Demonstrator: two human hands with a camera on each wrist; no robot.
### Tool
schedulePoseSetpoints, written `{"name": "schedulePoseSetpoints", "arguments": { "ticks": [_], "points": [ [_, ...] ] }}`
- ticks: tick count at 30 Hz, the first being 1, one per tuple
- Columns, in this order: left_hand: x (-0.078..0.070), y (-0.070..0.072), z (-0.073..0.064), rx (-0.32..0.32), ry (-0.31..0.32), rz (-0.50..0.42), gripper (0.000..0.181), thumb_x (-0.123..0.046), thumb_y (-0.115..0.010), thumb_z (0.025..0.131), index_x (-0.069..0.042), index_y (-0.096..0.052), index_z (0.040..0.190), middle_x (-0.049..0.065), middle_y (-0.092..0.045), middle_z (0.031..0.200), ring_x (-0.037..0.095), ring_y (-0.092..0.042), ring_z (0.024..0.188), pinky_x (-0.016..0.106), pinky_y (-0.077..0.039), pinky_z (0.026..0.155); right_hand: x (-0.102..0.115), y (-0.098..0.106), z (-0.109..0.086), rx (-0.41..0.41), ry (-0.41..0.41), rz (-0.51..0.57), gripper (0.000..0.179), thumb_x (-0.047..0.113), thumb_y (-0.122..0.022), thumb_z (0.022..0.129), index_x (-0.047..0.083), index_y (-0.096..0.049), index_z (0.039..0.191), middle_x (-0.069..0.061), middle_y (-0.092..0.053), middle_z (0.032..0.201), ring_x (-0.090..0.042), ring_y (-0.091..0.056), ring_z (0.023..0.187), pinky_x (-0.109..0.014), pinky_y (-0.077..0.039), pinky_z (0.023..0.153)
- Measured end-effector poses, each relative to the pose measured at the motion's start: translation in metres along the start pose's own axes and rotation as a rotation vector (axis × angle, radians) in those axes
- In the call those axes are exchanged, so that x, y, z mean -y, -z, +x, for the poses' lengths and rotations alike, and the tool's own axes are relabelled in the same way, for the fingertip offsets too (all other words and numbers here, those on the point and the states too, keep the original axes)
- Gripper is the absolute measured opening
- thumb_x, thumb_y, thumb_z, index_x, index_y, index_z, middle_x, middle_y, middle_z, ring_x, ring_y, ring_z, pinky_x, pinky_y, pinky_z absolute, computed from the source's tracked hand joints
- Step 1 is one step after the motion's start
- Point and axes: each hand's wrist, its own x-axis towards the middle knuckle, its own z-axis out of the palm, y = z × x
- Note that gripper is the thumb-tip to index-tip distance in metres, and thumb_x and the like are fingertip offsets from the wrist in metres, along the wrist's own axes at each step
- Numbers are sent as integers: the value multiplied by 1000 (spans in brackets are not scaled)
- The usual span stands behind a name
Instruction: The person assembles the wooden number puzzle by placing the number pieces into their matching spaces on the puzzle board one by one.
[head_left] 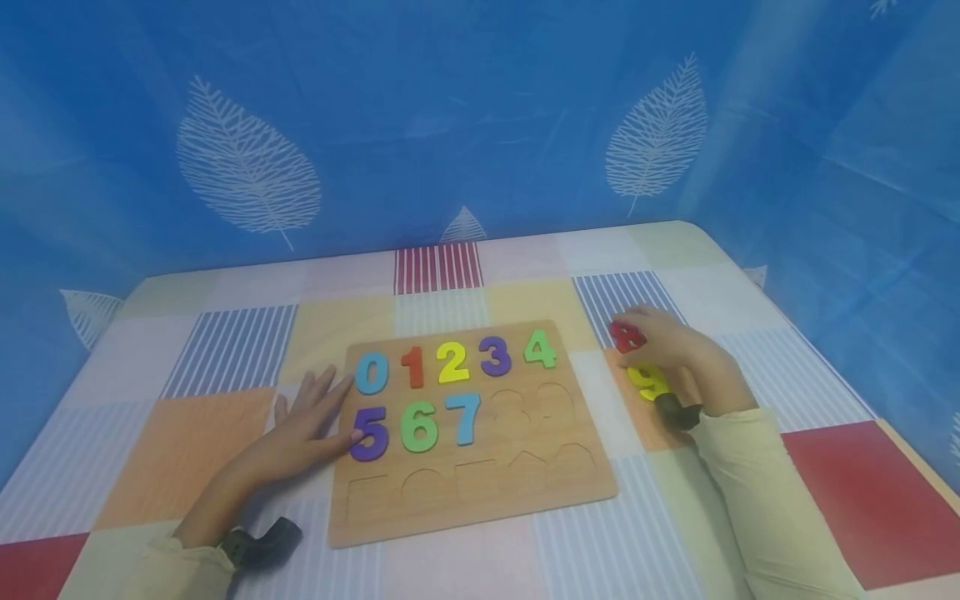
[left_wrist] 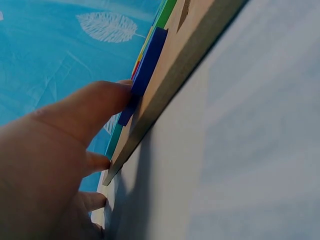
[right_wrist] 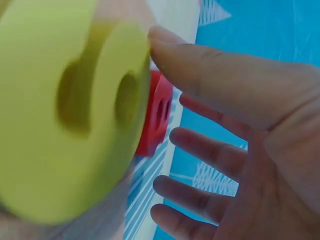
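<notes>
A wooden number board (head_left: 480, 479) lies on the table with coloured digits 0 to 7 in its upper two rows. The thumb of my left hand (head_left: 303, 433) touches the purple 5 (head_left: 369, 433), and the other fingers spread by the board's left edge. In the left wrist view that thumb meets the side of the 5 (left_wrist: 150, 62). My right hand (head_left: 671, 342) is at the red 8 (head_left: 627, 336), right of the board, thumb and fingers apart around it. The yellow 9 (head_left: 647, 382) lies nearer me, under the hand; it looms large in the right wrist view.
Recessed outlines show in the board's second row right of the blue 7 (head_left: 463, 418) and along its bottom row. A patchwork cloth (head_left: 225, 433) covers the table. Blue leaf-print fabric (head_left: 465, 108) hangs behind and at the sides.
</notes>
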Motion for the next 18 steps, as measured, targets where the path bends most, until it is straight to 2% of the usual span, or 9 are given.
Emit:
{"name": "schedulePoseSetpoints", "arguments": {
  "ticks": [6, 14, 18],
  "points": [
    [0, 1, -1, -2, -10, -2, 79, -46, -55, 86, -7, -22, 145, 26, 1, 150, 48, 16, 134, 69, 19, 96, -5, 1, 1, 29, -67, 30, 64, 18, -64, 83, 0, -35, 138, -29, -32, 139, -46, -30, 125, -62, -30, 100],
    [1, 1, 0, 3, -14, -11, 79, -46, -55, 86, -8, -21, 145, 26, 2, 151, 48, 16, 134, 69, 20, 95, 3, 3, -2, -6, -28, 21, 61, 18, -65, 83, -3, -39, 134, -30, -38, 135, -46, -34, 121, -61, -30, 100],
    [1, 0, 0, 3, -11, -4, 79, -47, -55, 86, -9, -20, 146, 25, 1, 151, 47, 16, 134, 69, 20, 95, 13, 3, -3, -28, 25, -8, 60, 19, -66, 81, -3, -43, 132, -29, -42, 133, -45, -36, 122, -59, -30, 101]
  ]
}}
